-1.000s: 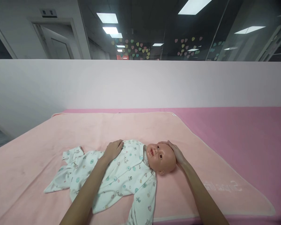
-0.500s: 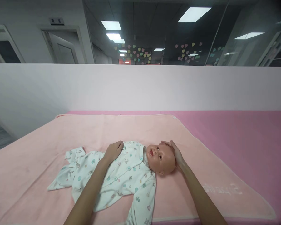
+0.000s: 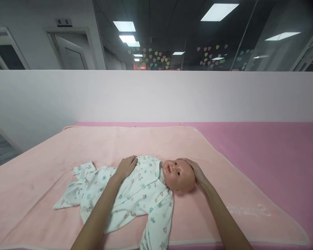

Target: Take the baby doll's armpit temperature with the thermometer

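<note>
We have our hands apart on the baby doll (image 3: 179,177), which lies on the peach blanket (image 3: 156,140), head to the right. Our left hand (image 3: 127,167) rests loosely over its printed sleepsuit (image 3: 143,194); our right hand (image 3: 195,171) cups its crown unclenched. A white wall (image 3: 156,97) stands on the far side.

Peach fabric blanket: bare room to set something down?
Bare: peach fabric blanket between bald doll in white printed clothes and white wall; also right of the right forearm. Crowded: doll's torso, under left hand; head, against right hand.
</note>
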The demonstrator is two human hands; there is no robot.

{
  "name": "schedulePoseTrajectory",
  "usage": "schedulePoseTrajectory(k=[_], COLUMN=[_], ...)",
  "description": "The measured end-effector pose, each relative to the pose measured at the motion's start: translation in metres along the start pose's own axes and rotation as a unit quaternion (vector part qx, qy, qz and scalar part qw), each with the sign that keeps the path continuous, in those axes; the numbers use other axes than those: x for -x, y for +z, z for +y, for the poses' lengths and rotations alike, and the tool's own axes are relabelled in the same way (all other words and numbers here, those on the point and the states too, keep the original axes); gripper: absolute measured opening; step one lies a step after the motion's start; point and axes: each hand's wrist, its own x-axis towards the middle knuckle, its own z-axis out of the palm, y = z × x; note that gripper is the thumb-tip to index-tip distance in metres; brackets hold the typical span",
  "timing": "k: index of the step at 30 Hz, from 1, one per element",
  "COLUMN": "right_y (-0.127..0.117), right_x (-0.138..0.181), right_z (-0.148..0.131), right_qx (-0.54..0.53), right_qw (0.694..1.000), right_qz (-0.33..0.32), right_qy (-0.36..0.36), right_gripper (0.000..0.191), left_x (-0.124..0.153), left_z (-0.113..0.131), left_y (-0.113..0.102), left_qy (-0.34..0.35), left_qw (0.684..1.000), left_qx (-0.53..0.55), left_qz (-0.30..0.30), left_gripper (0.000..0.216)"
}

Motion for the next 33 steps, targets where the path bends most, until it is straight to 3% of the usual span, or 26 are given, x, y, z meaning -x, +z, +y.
schedulePoseTrajectory(k=[4, 9, 14, 20, 33], right_y=[-0.001, -0.009, -0.010, 0.000, -0.004], right_x=[-0.002, -0.007, -0.007, 0.002, -0.006], right_z=[-0.001, 0.004, 0.005, -0.008, 0.011], right_qx=[-0.001, -0.007, -0.036, 0.037, -0.041], right_qw=[0.999, 0.998, 0.996, 0.998, 0.993], right_qz=[0.026, 0.041, 0.076, 0.017, 0.065], right_qy=[0.029, 0.050, -0.007, -0.058, 0.085], right_gripper=[0.020, 0.020, 0.020, 0.032, 0.020], left_x=[0.000, -0.001, -0.001, -0.002, -0.002], left_z=[-0.002, -0.002, -0.002, -0.001, -0.003], left_y=[0.001, 0.001, 0.000, -0.001, 0.000], left_qy=[0.002, 0.005, 0.002, 0.004, 0.009], left_qw=[1.000, 1.000, 1.000, 1.000, 1.000], left_qx=[0.001, 0.002, 0.006, 0.001, 0.004], left_qz=[0.005, 0.002, 0.000, -0.003, 0.001], left_gripper=[0.042, 0.043, 0.044, 0.045, 0.044])
